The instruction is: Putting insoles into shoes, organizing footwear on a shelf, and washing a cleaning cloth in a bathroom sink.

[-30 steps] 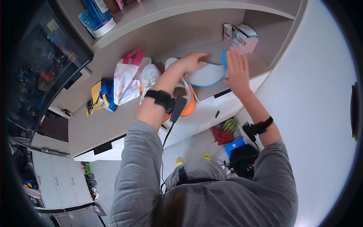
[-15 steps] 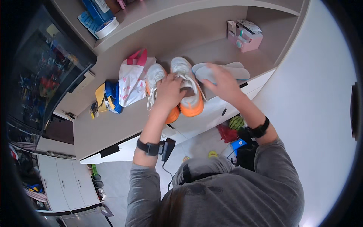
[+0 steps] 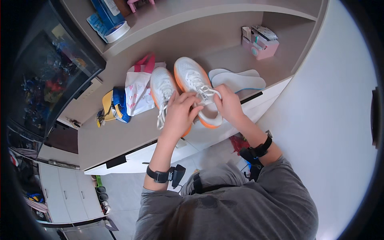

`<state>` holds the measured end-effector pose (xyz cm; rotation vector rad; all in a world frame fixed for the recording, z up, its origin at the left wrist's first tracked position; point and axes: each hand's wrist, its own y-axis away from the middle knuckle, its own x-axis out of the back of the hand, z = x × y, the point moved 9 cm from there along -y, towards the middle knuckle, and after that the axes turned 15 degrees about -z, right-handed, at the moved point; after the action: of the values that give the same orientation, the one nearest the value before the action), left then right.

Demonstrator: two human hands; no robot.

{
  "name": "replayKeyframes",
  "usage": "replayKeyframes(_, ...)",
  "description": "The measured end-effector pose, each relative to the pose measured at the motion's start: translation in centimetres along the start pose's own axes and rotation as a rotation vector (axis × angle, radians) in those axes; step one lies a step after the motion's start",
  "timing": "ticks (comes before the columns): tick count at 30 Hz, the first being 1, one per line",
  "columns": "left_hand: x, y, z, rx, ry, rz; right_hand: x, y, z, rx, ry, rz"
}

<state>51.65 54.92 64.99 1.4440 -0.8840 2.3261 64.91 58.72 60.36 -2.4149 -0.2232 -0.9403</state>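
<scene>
Left to right on a home shelf [image 3: 112, 140], we see a white-and-orange left-hand shoe [image 3: 162, 82] beside its mate, both laces threaded. Our left hand [image 3: 179, 113] curls at the collar of the right-hand shoe [image 3: 185, 70]; we cannot tell whether that grip is closed. Our right hand [image 3: 229, 105] keeps a narrow grip on the opening's edge, near a lace loop. Two pale insoles [image 3: 240, 81] lie outside the shoes, overlapping; neither sits inside. A dark mark on the tongue is too small for us to read.
</scene>
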Motion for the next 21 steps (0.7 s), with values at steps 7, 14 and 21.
replayKeyframes(7, 1.2, -0.6, 1.0, 0.111, 0.065, 0.147, 0.4, 1.4, -2.7, 0.109, 0.077, 0.119)
replayKeyframes(14, -0.9, 0.1, -1.1, 0.187, 0.176, 0.048, -0.1, 1.7, -1.5, 0.072, 0.002, 0.092)
replayKeyframes(21, -0.9, -1.6, -2.4, 0.157, 0.177, 0.004, -1.5, -0.8, 1.4, -0.124, -0.082, -0.016)
